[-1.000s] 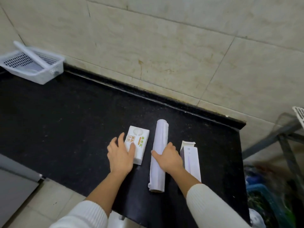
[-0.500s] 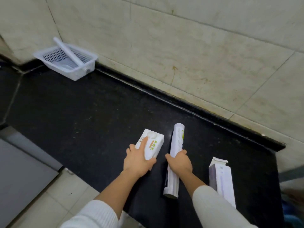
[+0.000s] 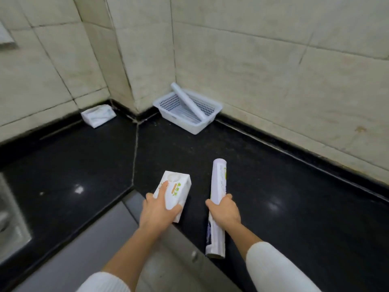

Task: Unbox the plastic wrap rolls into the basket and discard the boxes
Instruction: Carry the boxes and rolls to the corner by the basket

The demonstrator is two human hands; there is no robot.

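My left hand grips a small white box with green and orange print, held just above the black counter's front edge. My right hand is closed around the middle of a long white plastic wrap roll, which points away from me over the counter. A white perforated basket sits in the wall corner at the back. One white roll leans in it, its top end sticking up over the rim.
The black counter bends around a tiled wall corner. A white crumpled pack lies against the left wall. A metal sink edge shows at far left. Grey cabinet fronts run below the counter.
Both hands lifted the small box and the roll off the counter and carried them left. The view swung left, so the basket is now ahead and the opened box at right is out of view.
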